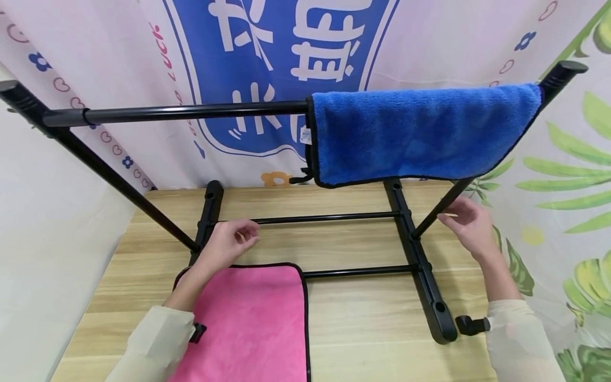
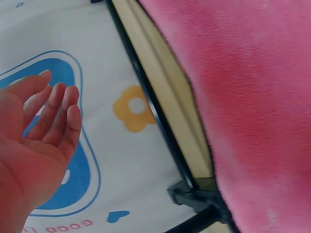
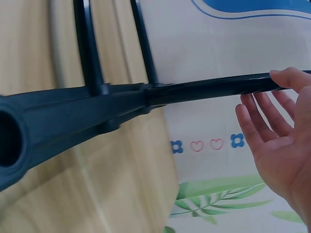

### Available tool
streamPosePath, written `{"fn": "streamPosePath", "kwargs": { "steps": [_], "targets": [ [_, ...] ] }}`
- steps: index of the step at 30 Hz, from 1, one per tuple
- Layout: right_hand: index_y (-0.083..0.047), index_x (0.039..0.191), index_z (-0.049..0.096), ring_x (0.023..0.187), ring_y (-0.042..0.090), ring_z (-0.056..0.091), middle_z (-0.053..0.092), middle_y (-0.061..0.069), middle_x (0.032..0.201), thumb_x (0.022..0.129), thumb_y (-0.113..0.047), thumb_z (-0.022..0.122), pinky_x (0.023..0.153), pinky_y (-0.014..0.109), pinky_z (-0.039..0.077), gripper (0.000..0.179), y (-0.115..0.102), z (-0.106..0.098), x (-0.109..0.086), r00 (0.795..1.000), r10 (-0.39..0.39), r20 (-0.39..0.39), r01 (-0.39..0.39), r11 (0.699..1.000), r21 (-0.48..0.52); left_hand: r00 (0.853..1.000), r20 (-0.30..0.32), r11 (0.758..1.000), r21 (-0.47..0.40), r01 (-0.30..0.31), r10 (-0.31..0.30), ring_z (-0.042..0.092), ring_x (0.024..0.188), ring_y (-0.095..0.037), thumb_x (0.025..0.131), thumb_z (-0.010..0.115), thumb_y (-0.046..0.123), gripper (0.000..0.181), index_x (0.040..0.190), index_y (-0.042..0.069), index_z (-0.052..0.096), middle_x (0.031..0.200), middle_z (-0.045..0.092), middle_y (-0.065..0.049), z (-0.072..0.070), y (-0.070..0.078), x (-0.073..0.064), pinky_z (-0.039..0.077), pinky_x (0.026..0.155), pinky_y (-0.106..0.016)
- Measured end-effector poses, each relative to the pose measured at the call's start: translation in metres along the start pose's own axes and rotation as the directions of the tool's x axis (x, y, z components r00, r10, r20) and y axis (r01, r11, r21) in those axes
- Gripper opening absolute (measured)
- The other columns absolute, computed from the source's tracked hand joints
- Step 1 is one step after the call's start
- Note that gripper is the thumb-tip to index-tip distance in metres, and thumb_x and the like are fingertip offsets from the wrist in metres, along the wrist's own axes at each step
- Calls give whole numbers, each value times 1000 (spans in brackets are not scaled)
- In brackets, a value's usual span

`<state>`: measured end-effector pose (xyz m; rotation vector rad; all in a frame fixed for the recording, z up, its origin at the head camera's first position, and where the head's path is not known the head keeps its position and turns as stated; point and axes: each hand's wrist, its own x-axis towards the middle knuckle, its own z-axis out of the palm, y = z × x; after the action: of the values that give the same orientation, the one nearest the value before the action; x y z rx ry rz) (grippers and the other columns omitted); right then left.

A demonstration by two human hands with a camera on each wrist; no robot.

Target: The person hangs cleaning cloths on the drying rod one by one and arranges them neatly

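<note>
A black rack [image 1: 200, 111] stands on the wooden tabletop, with a blue towel [image 1: 425, 132] draped over the right part of its top bar. My right hand [image 1: 470, 225] is at the rack's right post [image 3: 209, 91], thumb on the near side and fingertips behind it. Inside the left side of the frame, my left hand [image 1: 231, 241] hovers with loosely bent fingers and nothing in it. Below that wrist lies a pink towel [image 1: 258, 323] with black edging, partly over the left foot of the rack; the left wrist view shows its plush surface close up.
Two low crossbars [image 1: 358, 272] join the rack's feet [image 1: 441, 318]. Behind it hangs a printed curtain [image 1: 281, 53] with a blue sign. Leaf-patterned cloth [image 1: 563, 185] borders the right side, and a plain white surface [image 1: 38, 239] lies to the left.
</note>
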<state>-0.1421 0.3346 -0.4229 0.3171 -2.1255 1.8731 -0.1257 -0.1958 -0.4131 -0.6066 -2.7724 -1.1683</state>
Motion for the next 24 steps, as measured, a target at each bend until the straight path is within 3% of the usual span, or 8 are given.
{"fn": "streamPosePath", "kwargs": {
  "steps": [8, 17, 24],
  "targets": [
    [17, 101, 62, 83, 2, 70, 75, -8, 88, 82, 25, 69, 75, 13, 57, 22, 12, 4, -6, 1000, 30, -5, -30, 999, -44, 992, 124, 999, -17, 35, -33, 67, 80, -17, 88, 79, -1, 19, 107, -3, 76, 92, 74, -10, 8, -19, -11, 58, 69, -30],
    [15, 100, 62, 81, -2, 68, 72, -14, 85, 85, 17, 73, 75, 11, 56, 18, 20, 7, -7, 993, 102, -51, -109, 981, -161, 954, 294, 998, 20, 60, -63, 69, 93, -28, 88, 80, 2, 25, 111, -4, 75, 106, 75, -18, 7, -36, -21, 59, 81, -45],
    [11, 99, 63, 81, -2, 67, 70, -17, 84, 88, 12, 74, 75, 10, 55, 15, 25, 10, -7, 984, 157, -82, -171, 961, -215, 934, 357, 999, -3, 36, -33, 70, 86, -23, 83, 85, 4, 27, 106, -6, 75, 95, 76, -10, 4, -41, -26, 61, 78, -44]
  ]
}}
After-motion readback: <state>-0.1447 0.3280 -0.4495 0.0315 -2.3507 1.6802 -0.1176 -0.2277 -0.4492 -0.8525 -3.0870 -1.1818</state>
